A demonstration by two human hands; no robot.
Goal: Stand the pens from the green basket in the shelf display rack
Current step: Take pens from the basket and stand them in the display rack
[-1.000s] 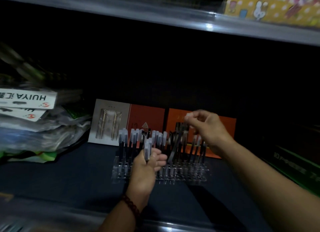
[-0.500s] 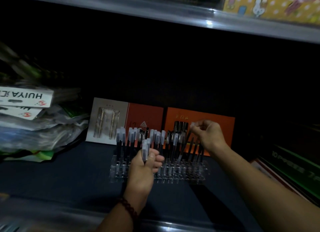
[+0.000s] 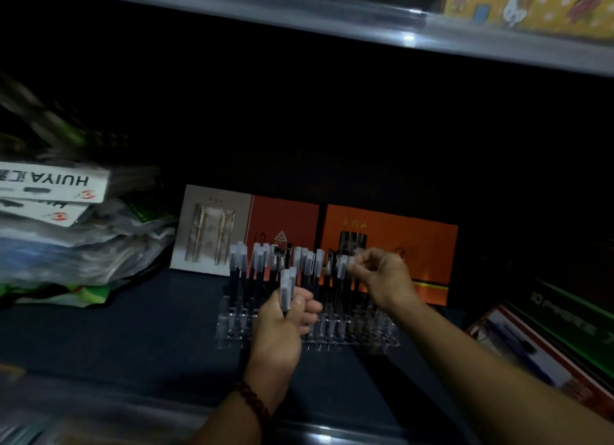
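A clear plastic display rack (image 3: 232, 328) stands on the dark shelf, holding several black pens with frosted caps (image 3: 259, 261) upright. My left hand (image 3: 282, 328) is in front of the rack, closed around a small bunch of pens (image 3: 286, 286) whose caps stick up above my fingers. My right hand (image 3: 385, 278) reaches over the rack's right side and pinches the capped top of one pen (image 3: 342, 266) that stands among the others. The green basket is out of view.
Orange and grey pen gift boxes (image 3: 392, 245) lean behind the rack. A pile of bagged goods with white labels (image 3: 66, 238) fills the left. Boxes (image 3: 545, 355) lie at the right. A shelf edge (image 3: 332, 22) hangs overhead.
My right hand has come down and leftward from above the rack's right end to the pen tops. My left hand has stayed in place with its bunch of pens.
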